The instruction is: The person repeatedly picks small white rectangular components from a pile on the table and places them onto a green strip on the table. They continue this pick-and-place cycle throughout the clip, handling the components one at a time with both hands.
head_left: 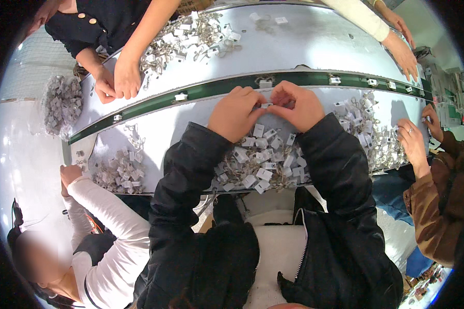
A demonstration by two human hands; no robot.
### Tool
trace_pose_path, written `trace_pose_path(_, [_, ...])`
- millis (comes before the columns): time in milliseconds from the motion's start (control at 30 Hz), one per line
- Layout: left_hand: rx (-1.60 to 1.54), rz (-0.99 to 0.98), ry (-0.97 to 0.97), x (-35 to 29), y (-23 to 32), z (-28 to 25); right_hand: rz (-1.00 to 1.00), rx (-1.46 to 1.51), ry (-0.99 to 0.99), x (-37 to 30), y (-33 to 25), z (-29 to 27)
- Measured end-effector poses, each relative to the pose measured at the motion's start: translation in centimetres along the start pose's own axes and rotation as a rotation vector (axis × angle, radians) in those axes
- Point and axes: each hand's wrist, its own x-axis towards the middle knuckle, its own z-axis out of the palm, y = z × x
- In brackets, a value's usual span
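My left hand (pixel 236 114) and my right hand (pixel 298 108) meet above the near edge of a green conveyor belt (pixel 216 91). Their thumbs and fingertips are closed around one small white plastic piece (pixel 266 105), pinched between them. The fingers cover most of it. Directly below my hands, a heap of similar white pieces (pixel 263 172) with thin silvery metal parts lies on the pale tabletop between my forearms. One more white piece (pixel 265 83) sits on the belt just beyond my fingers.
Spaced white pieces (pixel 335 80) ride the belt. Further heaps lie at left (pixel 121 172), right (pixel 371 129) and across the belt (pixel 191 38). A filled clear bag (pixel 62 105) hangs at the far left. Co-workers' hands (pixel 126 77) are busy on several sides.
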Motion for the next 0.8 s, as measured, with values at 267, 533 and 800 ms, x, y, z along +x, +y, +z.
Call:
trace_pose_path(267, [0.348,-0.077,0.213,0.7,-2.7,-0.7,-0.335,-0.210,-0.207,-0.1,0.1,0.6])
trace_pose_path(533, [0.396,-0.041,0.451,0.2,-1.6,-4.3,-0.208,-0.149,-0.346,-0.7,0.1,0.6])
trace_pose_path(800, [0.412,-0.187,0.174,-1.4,-4.1,-6.2,-0.338,-0.240,-0.348,-0.3,0.4,0.3])
